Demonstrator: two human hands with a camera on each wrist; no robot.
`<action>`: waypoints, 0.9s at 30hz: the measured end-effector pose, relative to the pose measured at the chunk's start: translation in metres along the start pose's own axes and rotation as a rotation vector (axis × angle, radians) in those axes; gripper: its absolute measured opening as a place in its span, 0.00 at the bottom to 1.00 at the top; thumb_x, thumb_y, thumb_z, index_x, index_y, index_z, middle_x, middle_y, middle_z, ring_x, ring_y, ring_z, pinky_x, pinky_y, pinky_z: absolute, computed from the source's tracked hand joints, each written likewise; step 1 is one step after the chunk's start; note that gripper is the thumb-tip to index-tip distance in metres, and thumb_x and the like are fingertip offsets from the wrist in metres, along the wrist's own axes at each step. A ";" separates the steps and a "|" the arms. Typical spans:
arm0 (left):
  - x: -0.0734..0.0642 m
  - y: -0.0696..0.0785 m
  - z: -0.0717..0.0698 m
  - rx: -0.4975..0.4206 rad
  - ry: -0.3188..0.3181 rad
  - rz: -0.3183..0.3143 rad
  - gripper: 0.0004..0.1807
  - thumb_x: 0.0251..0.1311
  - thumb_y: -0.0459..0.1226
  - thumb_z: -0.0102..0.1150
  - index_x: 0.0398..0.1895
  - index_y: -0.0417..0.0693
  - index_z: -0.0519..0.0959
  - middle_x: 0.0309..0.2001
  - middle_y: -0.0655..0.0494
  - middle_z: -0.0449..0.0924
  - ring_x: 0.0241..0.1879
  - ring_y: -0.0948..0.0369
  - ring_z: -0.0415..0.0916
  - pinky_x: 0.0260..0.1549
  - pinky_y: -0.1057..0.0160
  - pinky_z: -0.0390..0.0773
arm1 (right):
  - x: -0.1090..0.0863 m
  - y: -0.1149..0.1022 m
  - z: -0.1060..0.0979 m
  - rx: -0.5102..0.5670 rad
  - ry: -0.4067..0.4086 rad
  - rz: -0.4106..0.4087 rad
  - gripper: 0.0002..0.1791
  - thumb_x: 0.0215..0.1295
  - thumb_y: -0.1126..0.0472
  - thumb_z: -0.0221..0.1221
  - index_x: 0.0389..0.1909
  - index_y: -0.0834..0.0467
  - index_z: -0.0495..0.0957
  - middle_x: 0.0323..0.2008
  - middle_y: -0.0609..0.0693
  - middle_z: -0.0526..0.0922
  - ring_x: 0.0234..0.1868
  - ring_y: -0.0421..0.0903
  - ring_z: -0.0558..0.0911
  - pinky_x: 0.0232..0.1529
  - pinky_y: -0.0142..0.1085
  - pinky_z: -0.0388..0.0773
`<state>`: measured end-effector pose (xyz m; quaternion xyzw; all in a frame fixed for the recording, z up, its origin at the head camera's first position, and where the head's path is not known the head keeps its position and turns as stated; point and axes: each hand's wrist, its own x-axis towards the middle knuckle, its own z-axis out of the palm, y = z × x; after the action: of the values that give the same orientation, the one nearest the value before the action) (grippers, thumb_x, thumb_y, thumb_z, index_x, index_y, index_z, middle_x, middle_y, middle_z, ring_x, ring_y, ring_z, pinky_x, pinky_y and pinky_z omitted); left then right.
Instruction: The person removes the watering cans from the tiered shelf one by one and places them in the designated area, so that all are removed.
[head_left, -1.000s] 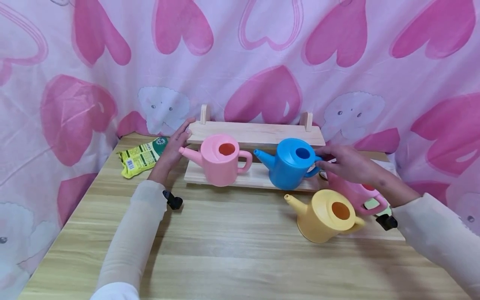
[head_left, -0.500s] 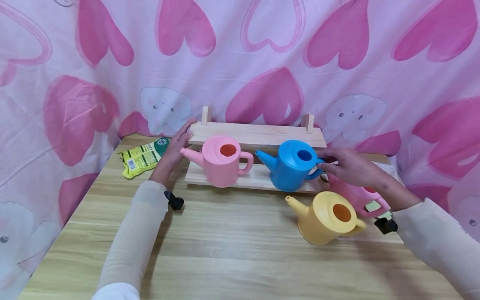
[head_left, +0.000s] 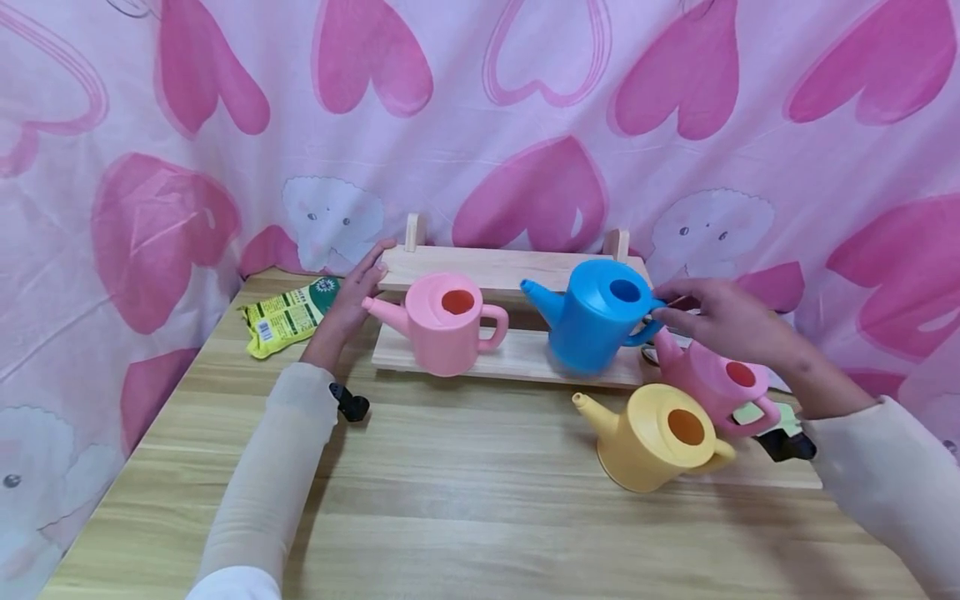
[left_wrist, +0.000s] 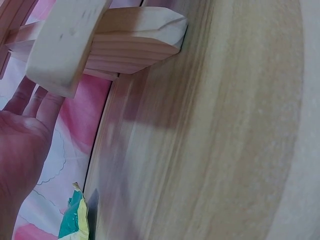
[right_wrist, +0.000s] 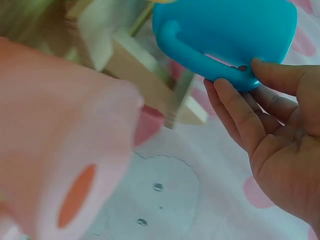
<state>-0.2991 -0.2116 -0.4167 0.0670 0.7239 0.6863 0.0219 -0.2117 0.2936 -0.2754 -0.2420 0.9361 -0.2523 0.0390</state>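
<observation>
- My right hand (head_left: 731,325) pinches the blue watering can (head_left: 596,321) by its handle (right_wrist: 202,65), thumb (right_wrist: 280,76) opposite the fingers, with no slack between them.
- The blue can hangs roughly upright before the right half of the 2-tier wooden shelf; whether its base clears the lower board (head_left: 517,358), I cannot tell.
- I judge it light, hollow plastic: a firm handle, walls with slight give, unlikely to break.
- The smooth surface could swivel in so shallow a pinch, and the spout (head_left: 542,302) could dip. Fingers deeper through the loop would steady it better.
- My left hand (head_left: 358,296) touches the left end of the upper board (head_left: 487,268), fingers extended; how hard it presses, I cannot tell.
- 3 other cans stand near: a pale pink watering can (head_left: 442,342) at the lower board's left half, a yellow watering can (head_left: 641,446) on the table (head_left: 450,500), a darker pink watering can (head_left: 705,383) just behind it.
</observation>
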 end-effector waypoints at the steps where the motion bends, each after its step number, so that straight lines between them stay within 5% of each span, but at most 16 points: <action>1: 0.000 0.000 0.000 0.006 0.000 -0.002 0.30 0.77 0.56 0.46 0.81 0.75 0.58 0.80 0.57 0.52 0.76 0.49 0.54 0.72 0.41 0.57 | -0.001 -0.002 -0.003 0.005 0.013 0.012 0.19 0.74 0.62 0.62 0.62 0.64 0.79 0.48 0.58 0.86 0.49 0.60 0.84 0.44 0.52 0.86; 11: 0.002 0.005 -0.001 0.006 -0.006 0.018 0.31 0.78 0.54 0.44 0.82 0.71 0.57 0.80 0.55 0.53 0.75 0.47 0.56 0.71 0.41 0.59 | -0.016 -0.026 -0.020 0.043 0.077 0.003 0.20 0.69 0.66 0.66 0.61 0.65 0.80 0.46 0.57 0.87 0.44 0.55 0.86 0.36 0.28 0.83; 27: 0.001 0.002 -0.001 0.017 0.000 0.013 0.31 0.78 0.54 0.45 0.81 0.71 0.58 0.80 0.52 0.52 0.75 0.46 0.56 0.71 0.41 0.60 | -0.046 -0.077 0.002 0.141 0.059 -0.149 0.14 0.65 0.69 0.69 0.50 0.55 0.86 0.41 0.44 0.87 0.40 0.42 0.87 0.40 0.28 0.83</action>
<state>-0.3001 -0.2126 -0.4147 0.0720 0.7292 0.6803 0.0167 -0.1376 0.2560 -0.2420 -0.2999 0.8962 -0.3268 0.0094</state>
